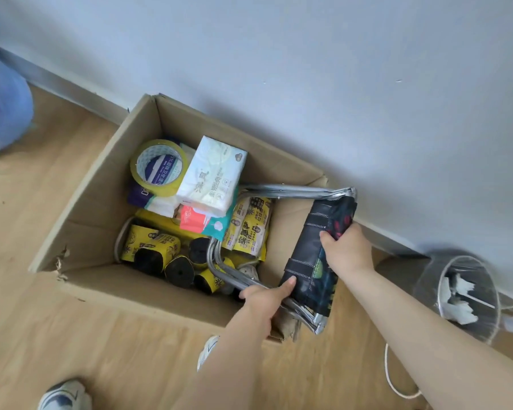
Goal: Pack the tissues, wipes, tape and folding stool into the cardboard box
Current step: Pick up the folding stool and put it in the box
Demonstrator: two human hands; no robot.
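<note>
Two hands held the folded stool (pixel 314 255) over the right end of the box (pixel 107 184), which stood on the floor against the wall at centre frame. The likeliest trouble, as I judge it, lay in the fit: the stool's top rail hung outside the right rim, at centre right of the frame, while its steel legs were already down among the goods. Pushed down at that slant, it could jam on the torn cardboard at the lower right corner, or crush the soft packs beneath the legs. A slip of either grip would let the frame swing and knock the tissues (pixel 212 176) off their pile.

The left hand (pixel 264 297) was closed on the lower tube of the frame, thumb laid flat against the dark fabric seat. The right hand (pixel 345 247) was clamped on the fabric's right edge, fingers tucked out of sight behind it.

Inside, at upper left of the box, the tape (pixel 159 164) rested on a wipes pack (pixel 160 170), with the tissues just beside it. Yellow-wrapped rolls (pixel 154 247) filled the lower left.
</note>
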